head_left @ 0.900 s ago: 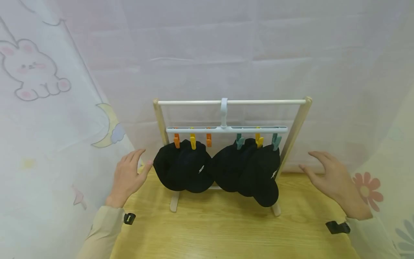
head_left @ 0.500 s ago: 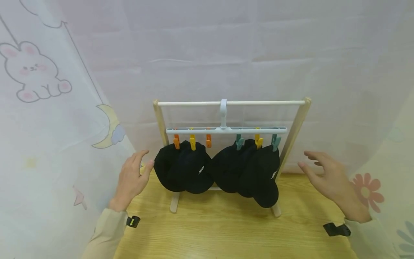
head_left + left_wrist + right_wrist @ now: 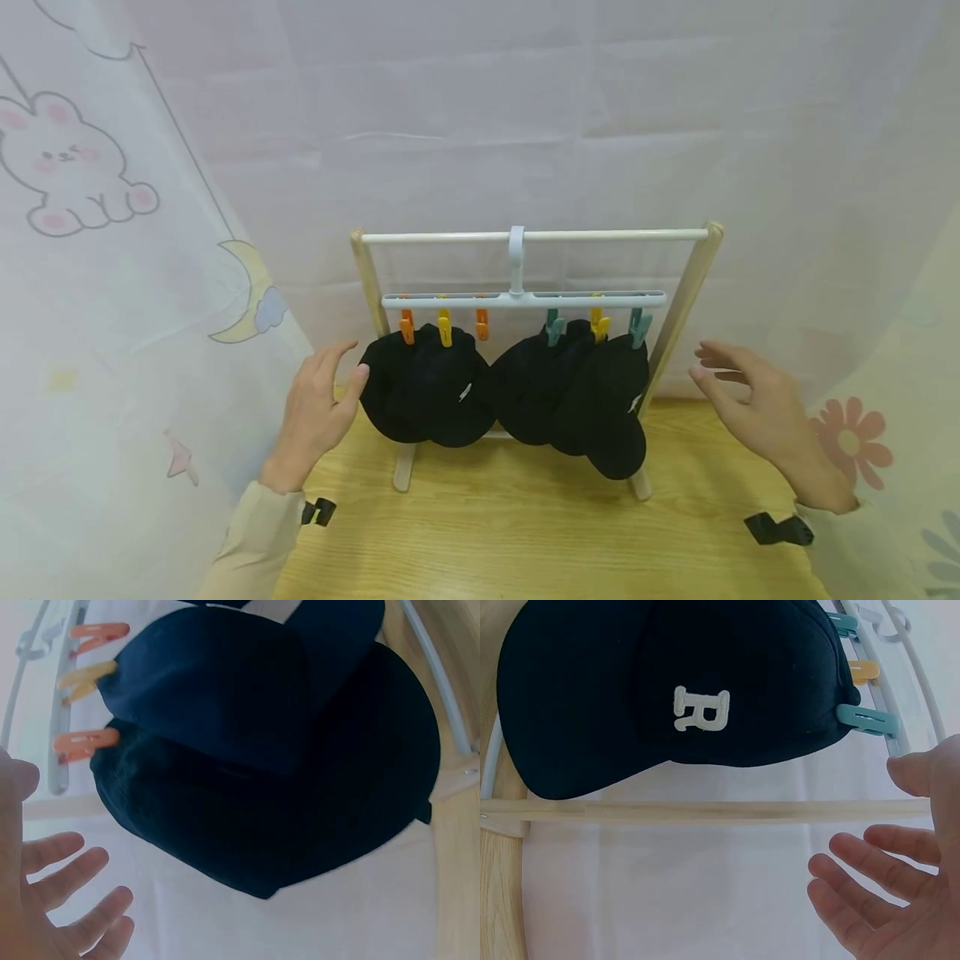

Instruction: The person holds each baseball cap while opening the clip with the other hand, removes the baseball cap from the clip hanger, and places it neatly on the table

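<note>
Black baseball caps hang from a pale blue clip hanger (image 3: pixel 465 301), a left group (image 3: pixel 420 392) and a right group (image 3: pixel 577 400). Orange, yellow and teal clips grip their tops; one orange clip (image 3: pixel 482 323) in the middle appears to hold nothing. The rightmost cap (image 3: pixel 727 682) bears a white letter R in the right wrist view. My left hand (image 3: pixel 317 412), fingers loosely spread, hovers just left of the left caps. Off to the right of the rack, my right hand (image 3: pixel 765 408) holds nothing, its thumb apart from its bent fingers.
A wooden rack with a white top bar (image 3: pixel 615 236) carries the hanger and stands on a wood-grain table (image 3: pixel 480 533). Pale printed cloth (image 3: pixel 465 108) surrounds it at the back and both sides.
My left hand has moved right, closer to the left caps. My right hand has shifted slightly left toward the rack. The caps and hanger stay put.
</note>
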Demonstrator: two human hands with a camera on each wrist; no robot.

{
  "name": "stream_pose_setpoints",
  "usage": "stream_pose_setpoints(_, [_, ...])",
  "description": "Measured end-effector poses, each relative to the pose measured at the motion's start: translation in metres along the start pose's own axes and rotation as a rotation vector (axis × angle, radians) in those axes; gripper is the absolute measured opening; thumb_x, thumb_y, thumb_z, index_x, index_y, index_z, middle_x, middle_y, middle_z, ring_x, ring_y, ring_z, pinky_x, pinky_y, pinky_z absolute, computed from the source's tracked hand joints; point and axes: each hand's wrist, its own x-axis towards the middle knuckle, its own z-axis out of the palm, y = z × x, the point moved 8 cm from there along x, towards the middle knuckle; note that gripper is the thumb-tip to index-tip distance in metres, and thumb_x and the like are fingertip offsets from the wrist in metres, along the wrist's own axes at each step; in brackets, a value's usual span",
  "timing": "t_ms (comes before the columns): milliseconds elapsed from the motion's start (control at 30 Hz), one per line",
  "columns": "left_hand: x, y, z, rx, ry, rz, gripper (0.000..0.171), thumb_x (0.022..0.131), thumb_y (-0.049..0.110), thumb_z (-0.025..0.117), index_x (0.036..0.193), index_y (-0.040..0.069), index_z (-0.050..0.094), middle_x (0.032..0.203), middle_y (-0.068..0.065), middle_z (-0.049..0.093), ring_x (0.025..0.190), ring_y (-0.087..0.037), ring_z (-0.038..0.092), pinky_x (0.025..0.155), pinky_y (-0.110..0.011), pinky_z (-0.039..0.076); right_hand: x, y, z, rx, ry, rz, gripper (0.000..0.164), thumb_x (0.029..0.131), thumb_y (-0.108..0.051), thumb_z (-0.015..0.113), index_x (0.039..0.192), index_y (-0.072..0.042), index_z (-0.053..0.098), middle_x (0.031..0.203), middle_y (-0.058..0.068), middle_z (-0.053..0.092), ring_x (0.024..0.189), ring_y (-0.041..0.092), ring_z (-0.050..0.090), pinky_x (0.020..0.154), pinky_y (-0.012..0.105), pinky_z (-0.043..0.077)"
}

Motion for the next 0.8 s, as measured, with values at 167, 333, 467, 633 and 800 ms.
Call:
stream_pose_setpoints(167, [0.003, 0.011, 0.001, -0.010, 0.019, 0.008, 0.039, 0.107, 0.024, 0.064, 0.140, 0.002, 0.064, 0.141, -0.019, 0.066, 0.127, -0.043, 0.061, 0.104, -0.062, 0.048, 0.002, -0.005, 0.000, 0.022, 0.021, -0.003, 0.043, 0.095, 0.002, 0.075, 0.137, 0.004, 0.067, 0.121, 0.025, 0.074, 0.111, -0.019, 0.057, 0.092, -0.001, 0.044])
stream_pose_setpoints(333, [0.005, 0.021, 0.003, -0.029, 0.032, 0.036, 0.039, 0.106, 0.023, 0.067, 0.138, 0.001, 0.064, 0.138, -0.019, 0.067, 0.128, -0.042, 0.062, 0.107, -0.061, 0.048, 0.003, -0.008, 0.001, 0.028, 0.038, -0.015, 0.043, 0.093, 0.005, 0.076, 0.135, 0.004, 0.068, 0.120, 0.024, 0.075, 0.109, -0.018, 0.059, 0.093, 0.000, 0.045])
stream_pose_setpoints(467, [0.005, 0.029, 0.004, -0.050, 0.046, 0.061, 0.040, 0.103, 0.021, 0.069, 0.137, -0.001, 0.065, 0.135, -0.019, 0.068, 0.126, -0.041, 0.063, 0.106, -0.060, 0.049, 0.002, -0.010, 0.002, 0.033, 0.037, -0.023, 0.042, 0.092, 0.007, 0.076, 0.134, 0.005, 0.069, 0.119, 0.025, 0.075, 0.108, -0.018, 0.059, 0.093, 0.001, 0.046])
stream_pose_setpoints(633, [0.006, 0.034, 0.004, -0.085, 0.058, 0.066, 0.039, 0.103, 0.019, 0.069, 0.135, -0.002, 0.065, 0.134, -0.019, 0.068, 0.126, -0.040, 0.063, 0.107, -0.058, 0.049, 0.003, -0.012, 0.002, 0.037, 0.042, -0.022, 0.041, 0.093, 0.007, 0.075, 0.134, 0.005, 0.069, 0.118, 0.024, 0.074, 0.108, -0.017, 0.060, 0.092, 0.001, 0.046])
stream_pose_setpoints(800, [0.007, 0.043, 0.004, -0.127, 0.057, 0.082, 0.035, 0.105, 0.015, 0.066, 0.135, -0.004, 0.066, 0.133, -0.020, 0.069, 0.125, -0.041, 0.063, 0.106, -0.057, 0.050, 0.006, -0.014, 0.002, 0.050, 0.038, -0.016, 0.041, 0.095, 0.005, 0.075, 0.135, 0.004, 0.069, 0.120, 0.024, 0.073, 0.109, -0.017, 0.059, 0.093, 0.001, 0.045])
